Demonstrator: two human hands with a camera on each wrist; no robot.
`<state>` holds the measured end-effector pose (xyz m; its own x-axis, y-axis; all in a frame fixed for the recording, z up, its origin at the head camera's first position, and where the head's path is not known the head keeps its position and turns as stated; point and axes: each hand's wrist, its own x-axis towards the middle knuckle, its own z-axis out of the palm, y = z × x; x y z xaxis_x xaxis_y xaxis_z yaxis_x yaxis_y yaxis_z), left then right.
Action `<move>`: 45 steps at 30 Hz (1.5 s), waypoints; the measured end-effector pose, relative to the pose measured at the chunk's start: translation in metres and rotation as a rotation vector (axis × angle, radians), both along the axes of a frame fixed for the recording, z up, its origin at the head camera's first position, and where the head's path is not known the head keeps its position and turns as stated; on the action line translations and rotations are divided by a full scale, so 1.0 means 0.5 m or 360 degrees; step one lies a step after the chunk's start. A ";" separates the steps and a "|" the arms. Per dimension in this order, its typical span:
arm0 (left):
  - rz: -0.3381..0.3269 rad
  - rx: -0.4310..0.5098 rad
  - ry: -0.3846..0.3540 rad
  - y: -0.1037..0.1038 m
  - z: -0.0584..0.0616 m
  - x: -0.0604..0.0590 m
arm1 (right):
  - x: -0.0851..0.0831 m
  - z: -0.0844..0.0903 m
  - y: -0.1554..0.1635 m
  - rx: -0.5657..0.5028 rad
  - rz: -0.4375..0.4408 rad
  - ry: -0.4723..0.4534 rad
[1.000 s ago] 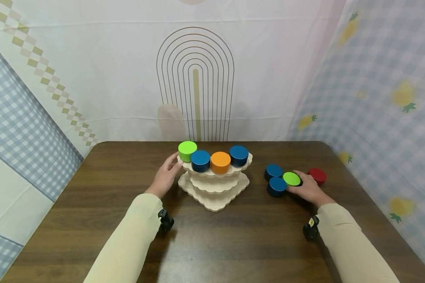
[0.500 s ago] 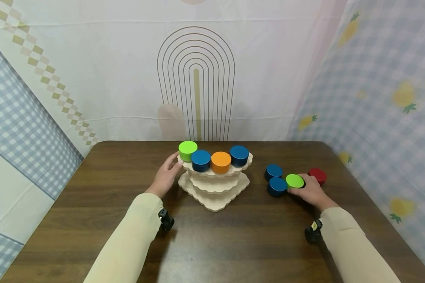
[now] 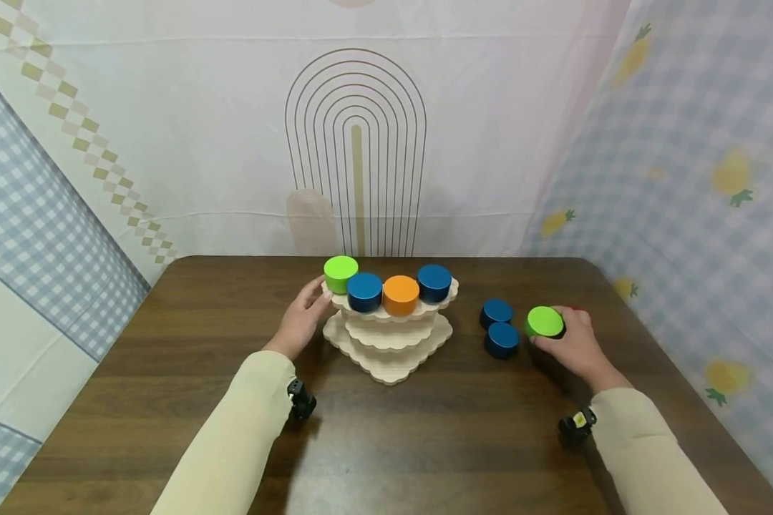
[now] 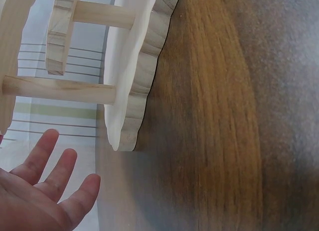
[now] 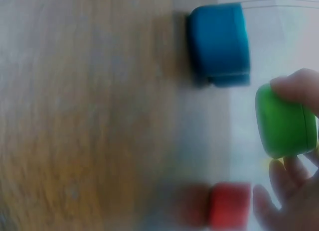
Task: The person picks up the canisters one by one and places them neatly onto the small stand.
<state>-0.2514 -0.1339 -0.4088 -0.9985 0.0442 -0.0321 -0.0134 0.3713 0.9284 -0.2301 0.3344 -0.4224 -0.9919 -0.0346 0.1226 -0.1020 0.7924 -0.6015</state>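
Observation:
In the head view, my right hand point(image 3: 578, 346) holds a small round green tin point(image 3: 544, 322) between thumb and fingers. The right wrist view has this green tin point(image 5: 284, 122) raised off the table, higher than the blue tin point(image 5: 219, 44). My left hand point(image 3: 299, 322) grips the left edge of the top tier of a pale wooden stand point(image 3: 389, 361). In the left wrist view, several of its fingers point(image 4: 65, 178) spread away below that tier. A green tin point(image 3: 341, 275), a blue tin point(image 3: 364, 293), an orange tin point(image 3: 401, 295) and another blue tin point(image 3: 434, 284) stand on top.
Two blue tins point(image 3: 502, 340) stand close together on the brown table point(image 3: 412, 443), between the stand and my right hand. A red tin point(image 5: 230, 206) stands by the right hand, nearly hidden in the head view. Patterned cloth point(image 3: 232, 143) hangs behind the table.
My right hand has drawn the green tin rightward from beside the two blue tins and lifted it. The red tin is now mostly covered by that hand. My left hand and the stand stay put.

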 end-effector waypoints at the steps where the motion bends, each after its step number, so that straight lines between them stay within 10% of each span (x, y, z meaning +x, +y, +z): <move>1: 0.0001 0.0000 -0.0004 0.000 0.000 0.000 | 0.002 0.003 -0.002 -0.0005 -0.0004 0.0011; 21: 0.0009 0.0033 -0.0033 0.006 0.005 0.003 | 0.053 0.061 -0.113 -0.0118 0.0002 0.0075; 45: -0.0001 0.0037 -0.0033 0.003 0.004 0.004 | 0.057 0.051 -0.229 -0.0204 0.0111 -0.0147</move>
<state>-0.2494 -0.1321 -0.4067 -0.9976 0.0454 -0.0520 -0.0329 0.3497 0.9363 -0.2018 0.2200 -0.3969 -0.9948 -0.0939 0.0390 -0.0939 0.7016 -0.7063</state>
